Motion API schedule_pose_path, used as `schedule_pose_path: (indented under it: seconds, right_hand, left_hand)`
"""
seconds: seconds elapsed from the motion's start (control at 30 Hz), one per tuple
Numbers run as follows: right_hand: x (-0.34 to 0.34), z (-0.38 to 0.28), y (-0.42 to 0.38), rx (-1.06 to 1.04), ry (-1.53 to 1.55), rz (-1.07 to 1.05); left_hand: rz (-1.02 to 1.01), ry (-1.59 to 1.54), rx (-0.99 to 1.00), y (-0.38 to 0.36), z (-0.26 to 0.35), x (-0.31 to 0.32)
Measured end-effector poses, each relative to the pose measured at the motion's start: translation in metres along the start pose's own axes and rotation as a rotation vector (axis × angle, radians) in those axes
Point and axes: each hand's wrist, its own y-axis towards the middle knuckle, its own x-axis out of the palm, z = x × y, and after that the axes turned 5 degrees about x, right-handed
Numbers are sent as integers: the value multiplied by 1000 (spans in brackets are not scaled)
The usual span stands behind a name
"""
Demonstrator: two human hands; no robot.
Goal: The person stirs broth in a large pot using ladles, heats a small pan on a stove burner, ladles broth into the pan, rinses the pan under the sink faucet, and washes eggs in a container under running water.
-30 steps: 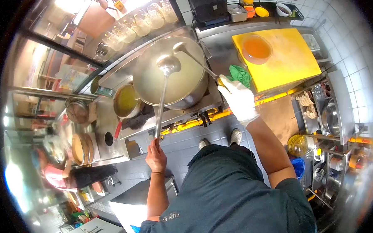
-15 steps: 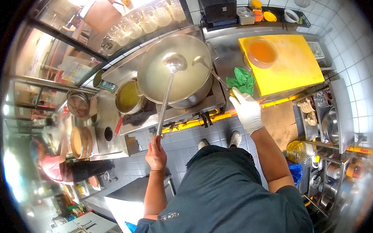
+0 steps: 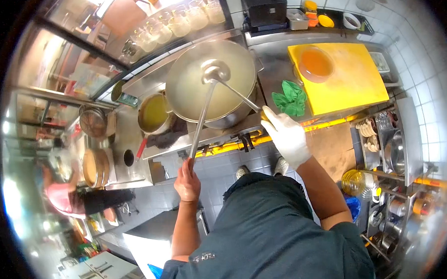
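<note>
Ladle [image 3: 201,121] and spoon [image 3: 239,95] over pot [image 3: 229,121].
Left hand [image 3: 187,183] clamped round ladle, right hand [image 3: 287,137] round spoon; hands apart, pot ahead of both.

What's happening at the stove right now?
The person's bare left hand holds a long-handled ladle reaching over a large stockpot of cloudy liquid. The gloved right hand grips a shorter ladle, also over the pot. Their heads overlap in view, so I can't tell whether they touch. A red-handled pan of yellowish liquid stands to the left.
</note>
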Motion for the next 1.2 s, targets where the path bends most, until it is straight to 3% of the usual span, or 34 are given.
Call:
schedule_pose_path:
  seconds: [0.13,0.27,0.37,0.5,0.6,0.7,0.8,0.93,1.0,1.07,1.13,1.2]
  right_hand:
    - [-21,10,-24,-158,-108,-19]
    - [-21,12,-31,102,-92,-109]
    - [-23,7,-7,-111,-35,81]
    - [-18,-6,14,89,45,7]
    - [-2,9,12,58,253,132]
    - [-16,6,8,836,988,-226]
    - [-24,21,2,892,1288,-283]
    - [-31,19,-4,867,1171,-170]
    - [-12,40,-16,282,433,102]
    - [7,59,-32,17,12,137]
    - [14,71,-50,79,-91,-45]
    - [15,81,-56,-57,-180,-30]
  left_hand:
    - [-24,6,-23,-2,-2,2]
    - [-53,10,-62,-1,-3,4]
    - [-55,-4,-62,2,-1,2]
    - [-79,-35,-105,2,1,0]
    - [-51,-94,-97,5,6,-5]
    - [-28,-228,-146,-1,5,1]
    - [-59,-416,-289,-2,11,2]
    - [-55,-393,-271,-4,7,4]
    - [-56,-392,-272,-6,4,6]
    - [-81,-432,-315,-3,7,1]
    - [-79,-444,-321,-4,9,0]
    - [-39,-429,-289,-4,9,7]
